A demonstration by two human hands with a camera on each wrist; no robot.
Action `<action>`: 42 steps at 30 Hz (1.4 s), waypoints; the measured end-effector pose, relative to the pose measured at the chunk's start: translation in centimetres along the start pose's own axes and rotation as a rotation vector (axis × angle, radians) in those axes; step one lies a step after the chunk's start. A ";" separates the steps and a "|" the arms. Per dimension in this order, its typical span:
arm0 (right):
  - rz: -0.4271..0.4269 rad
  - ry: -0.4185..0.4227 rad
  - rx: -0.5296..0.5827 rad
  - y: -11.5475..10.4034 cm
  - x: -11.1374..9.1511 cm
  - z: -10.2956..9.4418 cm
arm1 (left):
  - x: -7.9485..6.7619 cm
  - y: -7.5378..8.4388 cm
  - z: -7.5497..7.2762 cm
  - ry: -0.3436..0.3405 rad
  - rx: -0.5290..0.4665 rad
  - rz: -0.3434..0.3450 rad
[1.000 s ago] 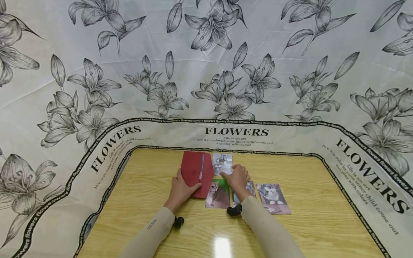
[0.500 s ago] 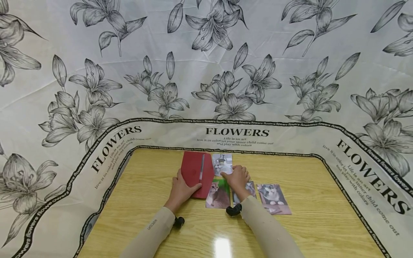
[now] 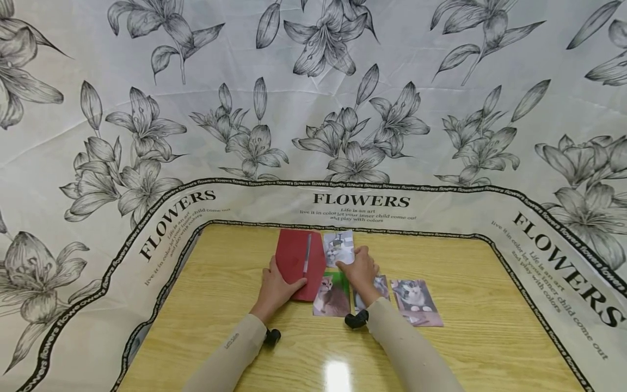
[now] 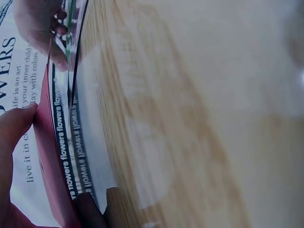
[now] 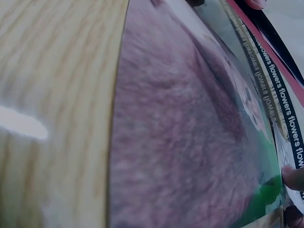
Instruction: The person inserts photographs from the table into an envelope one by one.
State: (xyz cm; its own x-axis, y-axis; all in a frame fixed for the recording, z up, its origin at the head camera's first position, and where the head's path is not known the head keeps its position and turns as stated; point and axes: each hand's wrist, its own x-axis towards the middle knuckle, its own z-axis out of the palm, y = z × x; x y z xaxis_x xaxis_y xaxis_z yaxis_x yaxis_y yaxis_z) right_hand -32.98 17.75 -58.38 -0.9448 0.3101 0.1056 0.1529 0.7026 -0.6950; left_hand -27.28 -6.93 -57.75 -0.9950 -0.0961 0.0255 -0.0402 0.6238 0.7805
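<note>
My left hand (image 3: 275, 288) grips the near left part of a red envelope (image 3: 293, 258), thumb lying on top; a pale strip shows in the envelope's slit. Close by on the right, my right hand (image 3: 361, 272) pinches a cat photo (image 3: 339, 247) at its lower right corner, thumb over the picture. In the left wrist view, the envelope (image 4: 50, 156) stands edge-on with the left thumb (image 4: 19, 123) against it. A ginger cat photo (image 5: 175, 118) with a green background fills much of the right wrist view, the right thumb (image 5: 292, 178) at the far edge.
In the near row, the ginger cat photo lies leftmost. Beside it is a second cat photo (image 3: 381, 284), mostly covered by the right hand and wrist. A third photo (image 3: 413, 299) lies to the right on the wooden table (image 3: 490, 326). Flower-printed cloth (image 3: 362, 215) borders the table.
My right hand has shifted slightly away from me, and the pinched photo has turned and edged up a little with it. My left hand and the envelope stay nearly still.
</note>
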 end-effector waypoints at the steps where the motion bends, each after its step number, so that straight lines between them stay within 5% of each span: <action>1: -0.004 -0.008 0.001 0.0 0.1 -0.1 | 0.0 0.0 0.0 0.001 -0.001 0.002; 13: -0.024 -0.092 0.082 1.0 1.3 -1.4 | 0.1 -0.1 0.1 -0.002 -0.005 0.001; 20: -0.028 -0.098 0.257 1.5 1.3 -2.1 | 0.1 -0.3 0.1 0.004 -0.001 0.014; 34: -0.020 0.005 0.480 1.1 -0.3 -3.8 | 0.4 -0.2 0.1 0.006 -0.004 0.002; 42: -0.055 -0.017 0.592 0.7 -1.4 -4.2 | 0.3 -0.2 0.1 0.003 0.000 -0.001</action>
State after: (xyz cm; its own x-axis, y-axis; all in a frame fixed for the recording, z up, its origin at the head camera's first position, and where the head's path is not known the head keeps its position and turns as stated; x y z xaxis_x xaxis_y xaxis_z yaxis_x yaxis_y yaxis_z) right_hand -30.35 20.48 -56.05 -0.9522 0.2692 0.1446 -0.0792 0.2394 -0.9677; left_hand -27.59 -7.00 -58.02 -0.9947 -0.0993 0.0269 -0.0412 0.6237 0.7806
